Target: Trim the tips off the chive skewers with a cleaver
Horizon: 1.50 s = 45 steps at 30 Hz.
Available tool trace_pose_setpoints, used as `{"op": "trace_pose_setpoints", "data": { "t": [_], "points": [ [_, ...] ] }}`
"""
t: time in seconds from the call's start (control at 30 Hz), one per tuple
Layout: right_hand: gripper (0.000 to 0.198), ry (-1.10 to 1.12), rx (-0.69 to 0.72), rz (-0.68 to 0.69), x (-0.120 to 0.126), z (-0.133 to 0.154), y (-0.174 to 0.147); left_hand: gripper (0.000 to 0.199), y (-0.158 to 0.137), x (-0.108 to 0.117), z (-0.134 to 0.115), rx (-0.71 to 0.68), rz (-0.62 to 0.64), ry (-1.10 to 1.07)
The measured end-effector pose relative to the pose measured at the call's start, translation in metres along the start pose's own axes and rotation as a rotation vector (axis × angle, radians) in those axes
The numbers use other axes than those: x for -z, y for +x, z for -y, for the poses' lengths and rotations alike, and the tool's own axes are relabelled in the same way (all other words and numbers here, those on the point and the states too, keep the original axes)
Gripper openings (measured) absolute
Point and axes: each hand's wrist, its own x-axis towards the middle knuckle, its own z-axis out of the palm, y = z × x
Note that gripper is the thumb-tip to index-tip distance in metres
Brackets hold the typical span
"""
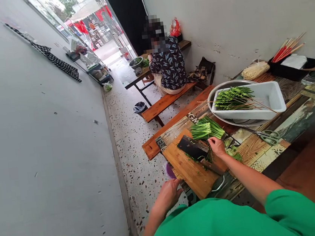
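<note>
My right hand (217, 146) is closed in a pinch on what looks like a thin stick, at the near end of the cut green stalks (204, 131). The stalks lie in a bundle at the far side of the wooden cutting board (190, 173). A cleaver (193, 147) with a dark blade and wooden handle rests on the board among green scraps. At the board's left edge is my left hand (168, 192), index finger and thumb apart, with nothing visible in it.
A white tray (269, 97) with skewered green bundles (233, 98) sits on a metal basin (211, 93). Scissors (269, 136) lie to the right. Behind stands a black box (291, 68) of sticks. A purple container (169, 171) is below the board. Another person (168, 63) sits ahead.
</note>
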Motion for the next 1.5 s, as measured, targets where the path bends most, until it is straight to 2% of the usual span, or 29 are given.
{"op": "trace_pose_setpoints", "data": {
  "t": [0.13, 0.3, 0.37, 0.5, 0.57, 0.63, 0.73, 0.87, 0.97, 1.03, 1.1, 1.2, 1.3, 1.37, 1.43, 1.5],
  "points": [
    [0.053, 0.097, 0.092, -0.046, 0.013, 0.023, -0.002, 0.039, 0.009, -0.002, 0.01, -0.012, -0.085, -0.045],
    [0.046, 0.212, 0.227, -0.059, 0.028, 0.065, -0.021, 0.057, 0.038, 0.001, 0.022, -0.008, -0.394, -0.133],
    [0.041, 0.271, 0.265, -0.039, 0.033, 0.083, -0.037, 0.059, 0.055, 0.009, 0.025, -0.036, -0.516, -0.189],
    [0.035, 0.333, 0.304, 0.07, 0.038, 0.112, -0.077, 0.048, 0.088, 0.034, 0.027, -0.099, -0.762, -0.335],
    [0.034, 0.356, 0.307, 0.149, 0.038, 0.123, -0.096, 0.045, 0.098, 0.047, 0.027, -0.085, -0.827, -0.373],
    [0.034, 0.393, 0.289, 0.226, 0.037, 0.131, -0.111, 0.042, 0.102, 0.056, 0.027, -0.053, -0.83, -0.387],
    [0.035, 0.428, 0.271, 0.293, 0.033, 0.138, -0.127, 0.037, 0.097, 0.056, 0.025, -0.032, -0.811, -0.399],
    [0.036, 0.409, 0.284, 0.274, 0.031, 0.144, -0.136, 0.037, 0.081, 0.046, 0.024, -0.055, -0.838, -0.338],
    [0.036, 0.406, 0.299, 0.261, 0.03, 0.147, -0.139, 0.041, 0.069, 0.043, 0.027, -0.112, -0.772, -0.263],
    [0.037, 0.417, 0.293, 0.266, 0.03, 0.149, -0.142, 0.059, 0.061, 0.043, 0.03, -0.184, -0.706, -0.223],
    [0.038, 0.454, 0.26, 0.302, 0.03, 0.151, -0.147, 0.087, 0.053, 0.041, 0.032, -0.24, -0.667, -0.215],
    [0.04, 0.581, 0.134, 0.432, 0.027, 0.153, -0.155, 0.112, 0.044, 0.032, 0.033, -0.212, -0.709, -0.275],
    [0.043, 0.714, -0.022, 0.551, 0.018, 0.15, -0.162, 0.111, 0.045, 0.018, 0.033, -0.124, -0.8, -0.316],
    [0.045, 0.761, -0.098, 0.581, 0.008, 0.142, -0.164, 0.106, 0.049, 0.007, 0.034, -0.091, -0.809, -0.297],
    [0.047, 0.756, -0.144, 0.604, -0.004, 0.128, -0.162, 0.1, 0.056, -0.007, 0.036, -0.047, -0.74, -0.259],
    [0.048, 0.65, -0.129, 0.593, -0.014, 0.106, -0.158, 0.093, 0.064, -0.021, 0.039, 0.025, -0.592, -0.21]
  ]
}}
